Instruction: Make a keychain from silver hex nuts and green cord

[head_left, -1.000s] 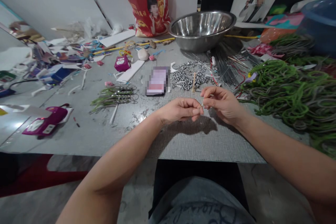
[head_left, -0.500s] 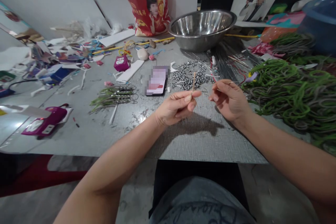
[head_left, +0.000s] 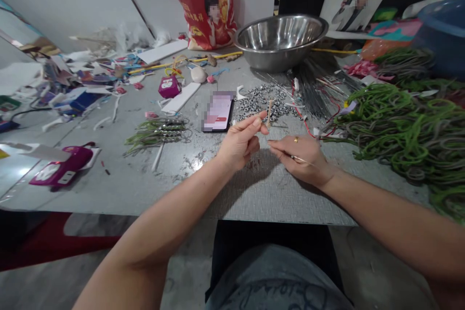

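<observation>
The person at the bench [head_left: 254, 193] is holding both hands close together just in front of the body, fingertips nearly meeting. The left hand [head_left: 240, 143] is lifting slightly off the surface, its grip pressed together at thumb and forefinger on something too small to make out. The right hand [head_left: 303, 157] is resting low, palm down, its grip pinching a thin wire [head_left: 300, 159] that is showing as a silver line across the hand. Just beyond the left fingertips a wooden stick [head_left: 269, 111] is standing up out of a pile of metal nuts [head_left: 254, 99]. A phone [head_left: 218, 112] is lying beside that pile on its left. A heap of green cords [head_left: 395, 126] is spreading over the bench's right side, near the right hand. A steel bowl [head_left: 281, 41] is sitting at the back, with a sheaf of straight wires [head_left: 319, 85] fanning out below it. A small bundle of green pieces [head_left: 160, 131] is lying well to the left of the hands
</observation>
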Demonstrator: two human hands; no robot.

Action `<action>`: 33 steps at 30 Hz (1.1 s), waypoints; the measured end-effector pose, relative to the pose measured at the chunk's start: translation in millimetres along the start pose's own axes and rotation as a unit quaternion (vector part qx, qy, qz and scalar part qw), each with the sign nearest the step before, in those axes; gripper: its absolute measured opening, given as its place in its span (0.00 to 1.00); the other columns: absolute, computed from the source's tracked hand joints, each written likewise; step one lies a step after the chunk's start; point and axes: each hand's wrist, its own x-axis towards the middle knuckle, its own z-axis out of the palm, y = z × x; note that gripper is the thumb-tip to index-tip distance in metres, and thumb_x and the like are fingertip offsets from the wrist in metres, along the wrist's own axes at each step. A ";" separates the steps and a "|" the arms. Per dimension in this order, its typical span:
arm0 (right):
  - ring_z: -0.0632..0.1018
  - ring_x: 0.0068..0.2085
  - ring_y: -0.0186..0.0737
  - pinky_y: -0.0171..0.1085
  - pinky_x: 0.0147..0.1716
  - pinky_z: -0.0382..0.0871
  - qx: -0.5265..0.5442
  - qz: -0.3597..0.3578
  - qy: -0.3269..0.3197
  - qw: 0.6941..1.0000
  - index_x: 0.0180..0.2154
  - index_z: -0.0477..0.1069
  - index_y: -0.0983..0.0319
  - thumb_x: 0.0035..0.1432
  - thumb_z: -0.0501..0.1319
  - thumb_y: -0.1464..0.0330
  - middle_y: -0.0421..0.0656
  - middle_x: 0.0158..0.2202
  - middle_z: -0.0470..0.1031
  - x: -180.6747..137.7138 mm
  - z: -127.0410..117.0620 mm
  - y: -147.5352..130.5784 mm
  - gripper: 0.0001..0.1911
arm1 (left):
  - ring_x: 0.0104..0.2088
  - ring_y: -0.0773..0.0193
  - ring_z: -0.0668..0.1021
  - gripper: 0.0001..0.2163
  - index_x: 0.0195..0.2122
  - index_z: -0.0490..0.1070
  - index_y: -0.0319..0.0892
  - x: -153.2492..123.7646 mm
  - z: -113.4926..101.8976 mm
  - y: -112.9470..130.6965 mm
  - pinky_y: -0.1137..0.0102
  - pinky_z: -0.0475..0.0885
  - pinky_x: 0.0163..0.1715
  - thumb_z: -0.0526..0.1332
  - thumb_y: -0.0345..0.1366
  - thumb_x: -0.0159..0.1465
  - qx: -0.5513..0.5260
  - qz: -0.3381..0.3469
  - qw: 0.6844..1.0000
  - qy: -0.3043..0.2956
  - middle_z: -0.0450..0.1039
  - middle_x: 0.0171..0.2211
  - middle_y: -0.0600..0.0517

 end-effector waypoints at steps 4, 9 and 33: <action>0.76 0.27 0.34 0.33 0.28 0.67 -0.029 -0.042 -0.038 0.998 0.35 0.75 0.62 0.60 0.56 0.71 0.41 0.26 0.78 -1.7 0.1 3.4 0.09 | 0.13 0.80 0.62 0.10 0.39 0.77 0.43 1.4 1.1 -10.9 0.79 0.60 0.15 0.65 0.38 0.56 0.110 0.023 0.993 0.018 0.75 0.25 0.56; 0.74 0.26 0.33 0.34 0.27 0.65 0.059 0.044 -0.034 0.997 0.31 0.74 0.59 0.58 0.57 0.70 0.39 0.24 0.75 -0.2 -3.2 2.3 0.08 | 0.34 0.69 0.77 0.08 0.35 0.78 0.44 4.1 -1.8 -16.0 0.71 0.71 0.42 0.66 0.37 0.54 0.208 0.089 0.973 -0.050 0.79 0.31 0.53; 0.64 0.19 0.27 0.31 0.18 0.57 0.434 0.409 0.042 0.801 0.24 0.69 0.60 0.43 0.68 0.60 0.34 0.20 0.69 12.3 -0.3 11.1 0.12 | 0.13 0.80 0.55 0.15 0.32 0.77 0.38 -2.8 -5.2 -6.2 0.77 0.47 0.13 0.62 0.46 0.56 0.216 -0.057 0.962 -0.155 0.70 0.20 0.54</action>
